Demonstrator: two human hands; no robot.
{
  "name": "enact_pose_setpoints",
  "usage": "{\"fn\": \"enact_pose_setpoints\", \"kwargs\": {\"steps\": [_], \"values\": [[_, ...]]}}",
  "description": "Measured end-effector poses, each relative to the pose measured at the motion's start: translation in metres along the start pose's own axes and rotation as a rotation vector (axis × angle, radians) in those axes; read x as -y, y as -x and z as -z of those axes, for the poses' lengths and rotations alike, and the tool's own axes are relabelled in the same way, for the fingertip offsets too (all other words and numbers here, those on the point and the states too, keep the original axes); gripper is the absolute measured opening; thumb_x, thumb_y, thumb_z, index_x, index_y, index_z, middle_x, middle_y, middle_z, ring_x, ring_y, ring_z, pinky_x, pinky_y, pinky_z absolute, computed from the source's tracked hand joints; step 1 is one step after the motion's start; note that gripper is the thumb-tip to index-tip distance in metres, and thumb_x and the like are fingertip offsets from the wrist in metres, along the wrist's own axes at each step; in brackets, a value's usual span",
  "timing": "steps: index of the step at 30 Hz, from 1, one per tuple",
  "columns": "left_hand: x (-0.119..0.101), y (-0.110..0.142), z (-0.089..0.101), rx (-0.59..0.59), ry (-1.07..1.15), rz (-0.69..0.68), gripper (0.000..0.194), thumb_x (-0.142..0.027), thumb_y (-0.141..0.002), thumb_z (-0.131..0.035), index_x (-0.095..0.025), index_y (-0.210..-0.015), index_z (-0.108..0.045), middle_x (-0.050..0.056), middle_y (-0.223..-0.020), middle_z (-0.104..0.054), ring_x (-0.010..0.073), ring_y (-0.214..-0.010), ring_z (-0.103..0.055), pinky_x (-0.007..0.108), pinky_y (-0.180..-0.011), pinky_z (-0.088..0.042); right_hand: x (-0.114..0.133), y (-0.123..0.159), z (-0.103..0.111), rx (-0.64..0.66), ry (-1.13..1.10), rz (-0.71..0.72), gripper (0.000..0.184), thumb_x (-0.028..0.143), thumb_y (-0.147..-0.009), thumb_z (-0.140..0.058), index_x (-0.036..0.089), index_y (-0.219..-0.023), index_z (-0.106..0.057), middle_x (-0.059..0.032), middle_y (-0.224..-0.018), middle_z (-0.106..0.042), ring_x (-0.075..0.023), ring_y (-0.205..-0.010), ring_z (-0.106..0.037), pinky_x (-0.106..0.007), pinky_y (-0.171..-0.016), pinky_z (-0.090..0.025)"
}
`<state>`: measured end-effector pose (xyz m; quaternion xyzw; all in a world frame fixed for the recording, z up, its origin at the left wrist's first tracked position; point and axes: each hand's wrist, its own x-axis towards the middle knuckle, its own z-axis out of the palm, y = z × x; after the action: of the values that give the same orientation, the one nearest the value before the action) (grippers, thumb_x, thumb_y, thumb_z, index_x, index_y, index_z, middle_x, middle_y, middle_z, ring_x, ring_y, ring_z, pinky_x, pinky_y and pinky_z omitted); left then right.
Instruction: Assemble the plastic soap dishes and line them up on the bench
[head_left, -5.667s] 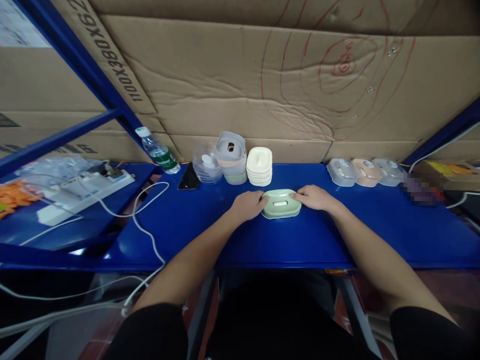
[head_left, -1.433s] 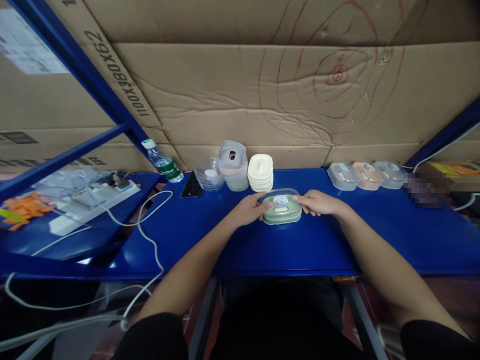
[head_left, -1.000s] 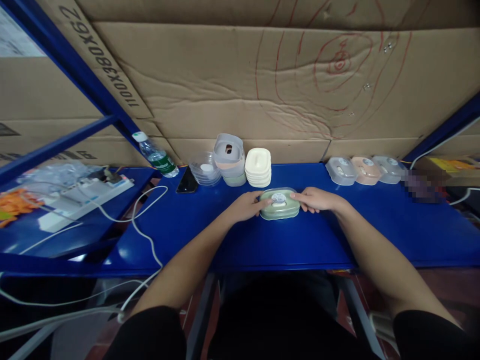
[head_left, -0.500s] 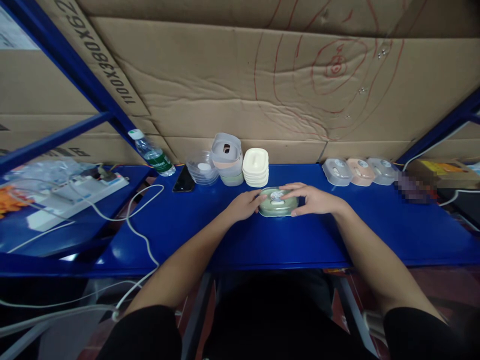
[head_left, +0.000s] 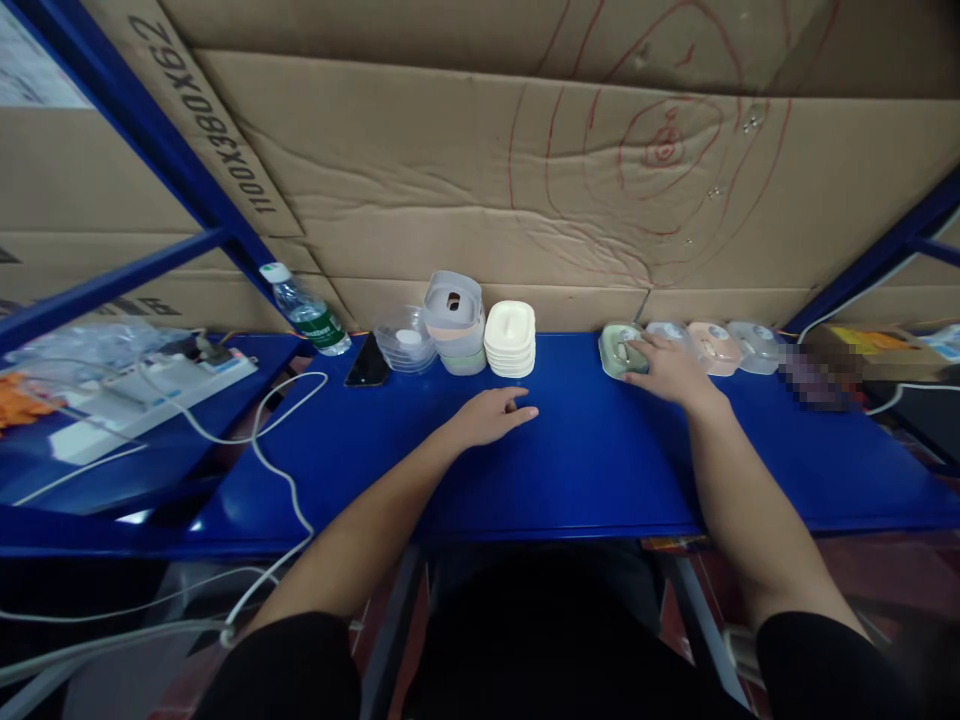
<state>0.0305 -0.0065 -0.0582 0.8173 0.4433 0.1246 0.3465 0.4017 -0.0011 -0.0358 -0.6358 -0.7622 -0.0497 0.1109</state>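
Seemingly placing the green box (head_left: 615, 350) left of the grey box (head_left: 677, 331) on the far bench (head_left: 555, 480), my right hand (head_left: 673, 375) clasps it; next calls for release. My left hand (head_left: 491, 414) is loosely spread, empty.

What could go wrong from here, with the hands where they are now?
The right hand is on the green container, right beside the grey container, so a sideways slip might shunt the row.
The left hand, holding nothing, is just in front of the cream stack; a careless reach forward could knock it.
The white cable loops across the table near the left forearm and might snag.
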Motion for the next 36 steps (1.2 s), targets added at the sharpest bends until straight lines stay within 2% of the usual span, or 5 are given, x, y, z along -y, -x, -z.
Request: {"fn": "enact_pose_setpoints", "kwargs": {"steps": [6,14,22,29,36], "values": [[0.002,0.0,-0.002,-0.007,-0.059,-0.026,0.071,-0.065,-0.093,-0.053,-0.016,-0.144,-0.058,0.008,-0.103,-0.076,0.0235,-0.093,-0.07,0.032,-0.077,-0.048,0.015,-0.001,-0.001,-0.045,0.075,0.028,0.049,0.037,-0.092,-0.064,0.019,-0.137,-0.067,-0.0151,-0.149,-0.059,-0.0415,-0.128,-0.057,-0.058,-0.106,-0.045],[-0.001,0.003,0.0,0.024,-0.102,-0.049,0.07,-0.065,-0.093,-0.053,-0.017,-0.145,-0.058,0.008,-0.107,-0.076,0.0234,-0.094,-0.07,0.032,-0.076,-0.048,-0.002,-0.004,-0.006,-0.048,-0.005,-0.061,0.045,0.012,-0.087,-0.057,0.017,-0.129,-0.072,-0.0129,-0.136,-0.07,-0.0296,-0.123,-0.066,-0.042,-0.104,-0.05],[0.0,0.001,-0.001,0.04,-0.134,-0.04,0.07,-0.066,-0.093,-0.053,-0.02,-0.145,-0.058,0.007,-0.111,-0.076,0.0237,-0.097,-0.07,0.032,-0.076,-0.048,0.003,-0.001,0.003,-0.066,0.076,-0.193,0.04,0.02,-0.088,-0.055,0.018,-0.123,-0.075,-0.0149,-0.117,-0.077,-0.0332,-0.109,-0.07,-0.043,-0.091,-0.052],[-0.009,0.002,-0.002,0.037,-0.193,-0.041,0.069,-0.065,-0.094,-0.052,-0.019,-0.145,-0.058,0.007,-0.109,-0.076,0.0249,-0.098,-0.071,0.032,-0.075,-0.047,0.082,-0.002,-0.007,-0.284,-0.021,0.088,0.039,0.035,-0.095,-0.057,0.016,-0.126,-0.071,-0.0153,-0.138,-0.067,-0.0355,-0.126,-0.059,-0.052,-0.11,-0.04],[-0.009,0.002,-0.004,0.015,-0.233,-0.071,0.066,-0.061,-0.094,-0.054,-0.017,-0.143,-0.059,0.007,-0.106,-0.077,0.0242,-0.095,-0.071,0.032,-0.079,-0.048,0.157,-0.032,-0.007,-0.125,-0.144,0.233,0.059,0.044,-0.098,-0.06,0.02,-0.151,-0.051,-0.0168,-0.155,-0.051,-0.0367,-0.137,-0.051,-0.052,-0.108,-0.043]]}}
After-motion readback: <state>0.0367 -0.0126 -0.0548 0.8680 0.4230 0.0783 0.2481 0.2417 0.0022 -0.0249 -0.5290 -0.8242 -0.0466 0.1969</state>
